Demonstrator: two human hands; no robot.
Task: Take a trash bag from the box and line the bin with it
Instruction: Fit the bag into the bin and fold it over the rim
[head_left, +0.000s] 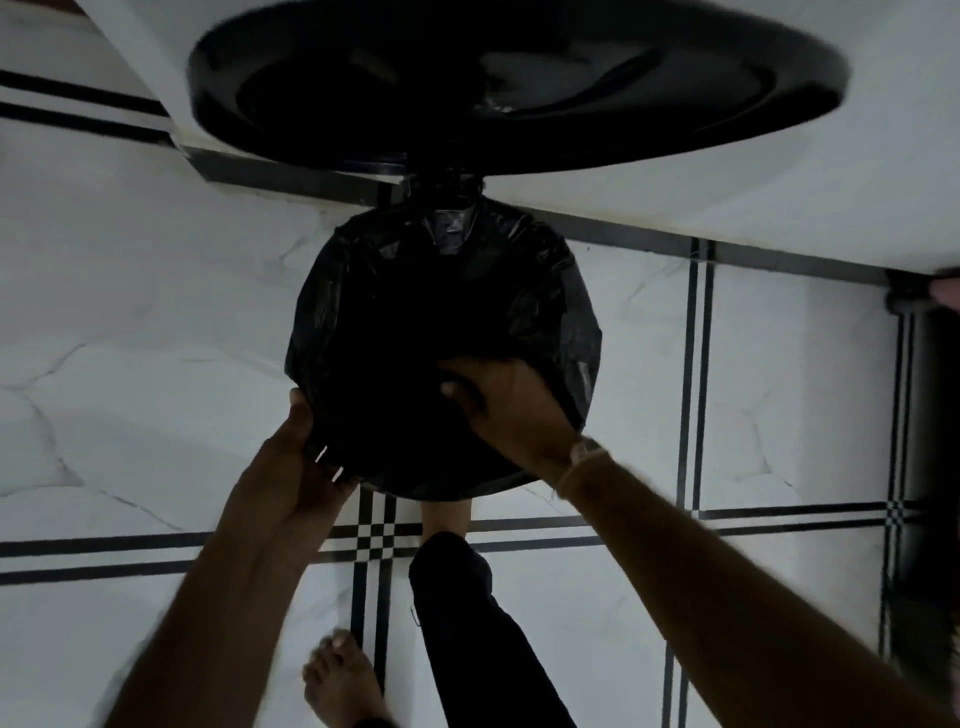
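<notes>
Dim light, view straight down. The bin (447, 332) sits at frame centre, round, its mouth and sides already wrapped in the black trash bag (545, 270), plastic crinkled over the rim. The open lid (519, 78) stands tipped up behind it, filling the top of the frame, blurred.

My left hand (291, 467) is at the lower left edge of the bin, fingers curled around the rim from outside, thumb on top, closed on a fold of the bag there. My right hand (498, 405) lies on the lower right part of the rim, fingers bent down into the dark opening, pressing the bag against the inner edge; whether it pinches plastic or only pushes, I cannot tell. A band (584, 452) sits at that wrist.

Below the bin: my bare left foot (343, 680) at bottom centre, and a dark trouser leg (467, 623) whose foot reaches under the bin's near edge.

Floor (130, 312): white marbled tiles with black double lines, a checker patch where they cross. White wall with dark skirting along the top. A dark object at the right edge, unclear.
</notes>
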